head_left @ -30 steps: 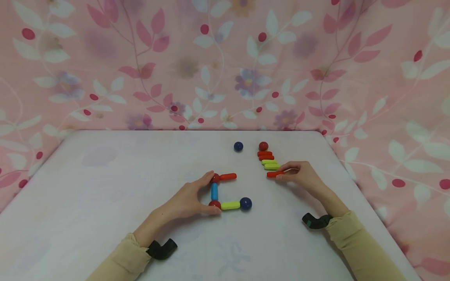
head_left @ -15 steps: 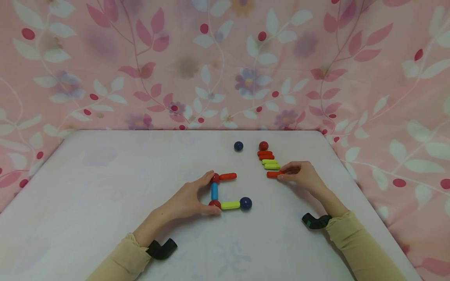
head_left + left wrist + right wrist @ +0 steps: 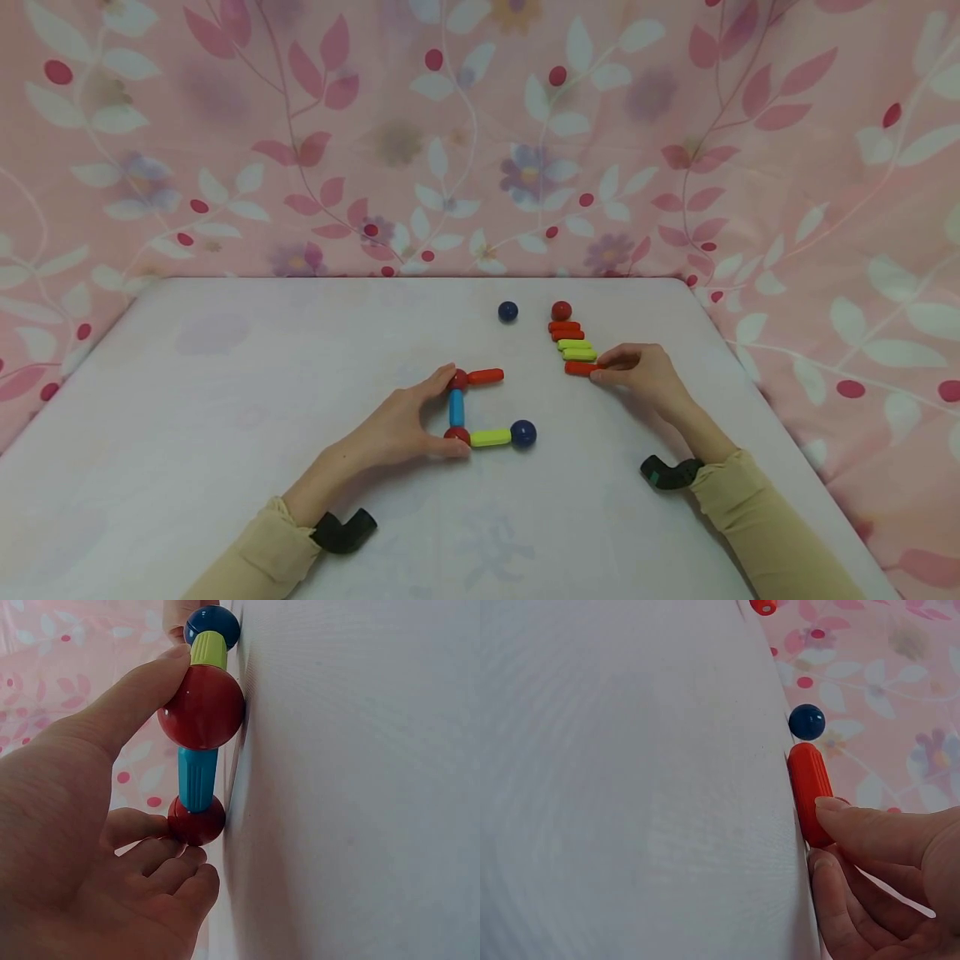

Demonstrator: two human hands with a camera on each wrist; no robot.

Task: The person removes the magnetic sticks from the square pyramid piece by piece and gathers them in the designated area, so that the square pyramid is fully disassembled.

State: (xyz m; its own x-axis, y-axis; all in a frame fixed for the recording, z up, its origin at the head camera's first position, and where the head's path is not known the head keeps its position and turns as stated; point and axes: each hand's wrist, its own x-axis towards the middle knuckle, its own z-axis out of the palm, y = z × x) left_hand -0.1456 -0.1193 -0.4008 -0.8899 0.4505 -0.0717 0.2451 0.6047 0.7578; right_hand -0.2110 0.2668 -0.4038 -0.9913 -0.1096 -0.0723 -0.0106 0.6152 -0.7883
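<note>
My left hand (image 3: 396, 427) holds a building piece of magnetic balls and rods, with the thumb at the near red ball (image 3: 457, 436) and the fingers at the far red ball (image 3: 458, 380). A blue rod (image 3: 457, 407) joins these balls. From the far ball a red rod (image 3: 486, 377) points right; from the near ball a yellow-green rod (image 3: 491, 437) runs to a dark blue ball (image 3: 523, 433). My right hand (image 3: 641, 375) pinches another red rod (image 3: 808, 787) by its right end, just in front of two yellow-green rods (image 3: 579, 354).
Behind the yellow-green rods lie two more red rods (image 3: 567, 336), with a red ball (image 3: 561, 311) behind them. A loose dark blue ball (image 3: 507, 312) sits to its left. The white table (image 3: 225, 400) ends at a pink flowered cloth (image 3: 480, 133).
The red rod in my right hand has shifted slightly back and left, closer to the yellow-green rods. My left hand and the piece it holds have stayed in place.
</note>
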